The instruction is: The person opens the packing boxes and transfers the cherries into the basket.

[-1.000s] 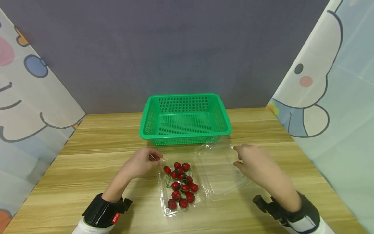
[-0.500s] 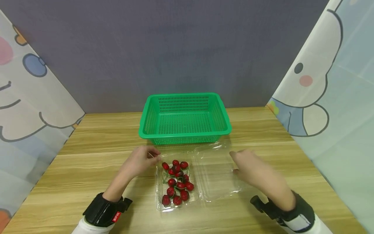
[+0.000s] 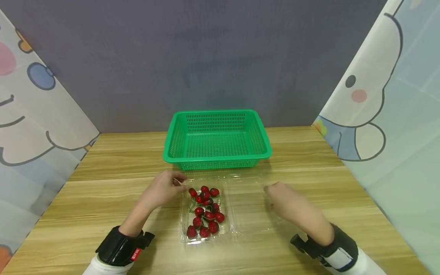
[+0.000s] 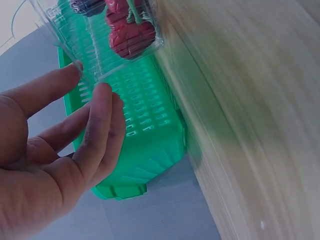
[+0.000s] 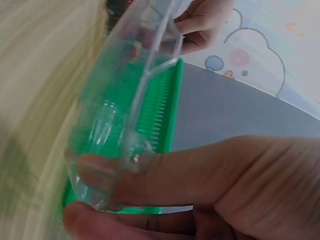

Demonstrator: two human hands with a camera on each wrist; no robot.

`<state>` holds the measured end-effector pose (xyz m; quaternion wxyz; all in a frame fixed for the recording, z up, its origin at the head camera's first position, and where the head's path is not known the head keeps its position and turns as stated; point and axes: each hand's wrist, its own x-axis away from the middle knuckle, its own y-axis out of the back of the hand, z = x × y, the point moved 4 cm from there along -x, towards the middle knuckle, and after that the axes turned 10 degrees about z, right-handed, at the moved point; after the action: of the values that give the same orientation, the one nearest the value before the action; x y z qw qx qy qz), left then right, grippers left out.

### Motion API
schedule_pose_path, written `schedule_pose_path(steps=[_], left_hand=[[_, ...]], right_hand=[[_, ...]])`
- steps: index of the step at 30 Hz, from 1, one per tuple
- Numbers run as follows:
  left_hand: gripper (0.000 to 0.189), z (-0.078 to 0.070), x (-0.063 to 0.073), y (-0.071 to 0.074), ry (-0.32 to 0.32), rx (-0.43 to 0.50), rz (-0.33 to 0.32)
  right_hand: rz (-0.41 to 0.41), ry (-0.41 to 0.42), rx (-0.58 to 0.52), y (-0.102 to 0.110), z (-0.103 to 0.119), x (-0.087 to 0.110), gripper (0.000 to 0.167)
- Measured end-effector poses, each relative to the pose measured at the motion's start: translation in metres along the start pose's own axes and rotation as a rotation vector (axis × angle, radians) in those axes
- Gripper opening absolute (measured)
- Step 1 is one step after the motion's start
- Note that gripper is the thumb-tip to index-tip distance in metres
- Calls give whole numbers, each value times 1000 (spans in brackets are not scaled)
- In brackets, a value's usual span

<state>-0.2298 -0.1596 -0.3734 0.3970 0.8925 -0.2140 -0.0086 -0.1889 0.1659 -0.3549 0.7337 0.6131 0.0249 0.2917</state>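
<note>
A clear plastic clamshell box (image 3: 225,229) holds several red cherries (image 3: 208,215) with green stems. It lies in front of the green basket, its clear lid (image 3: 249,206) folded out to the right. My left hand (image 3: 164,191) pinches the box's far left corner; the left wrist view shows thumb and fingertips (image 4: 102,90) at that corner. At the lid's right edge is my right hand (image 3: 288,202). In the right wrist view its thumb and fingers (image 5: 80,220) grip the lid's corner, the thumb seen through the plastic.
A green perforated basket (image 3: 216,157) stands behind the box, against a dark grey back panel (image 3: 213,61). Cartoon-printed panels (image 3: 364,95) flank the wood-grain table (image 3: 113,175) on both sides. Black straps (image 3: 120,246) sit on both wrists.
The box has shifted left and slightly away. Its lid has come down flatter and left, with my right hand moving left along with it. My left hand has barely moved.
</note>
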Motion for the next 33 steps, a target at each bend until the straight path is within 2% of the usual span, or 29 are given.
schedule_pose_path(steps=[3,6,11,16,21,27,33], left_hand=[[33,0,0,1,2,-12,0],[35,1,0,1,-2,-22,-2],[38,1,-1,0,-7,-23,1],[39,1,-1,0,-22,-31,-4],[41,2,-2,-1,-29,-41,-1],[41,0,-2,-2,-53,-59,-5],[42,-2,-2,-1,-51,-70,-4]], right_hand=[[20,-11,-35,-4,0,-4,27],[20,-15,-27,-7,-1,-7,23],[4,-28,55,-12,-2,-10,15],[7,-40,150,-17,-2,-13,18],[10,-47,159,-19,-2,-15,20],[51,-62,169,-22,-2,-17,23],[35,-21,190,-25,-3,-20,19]])
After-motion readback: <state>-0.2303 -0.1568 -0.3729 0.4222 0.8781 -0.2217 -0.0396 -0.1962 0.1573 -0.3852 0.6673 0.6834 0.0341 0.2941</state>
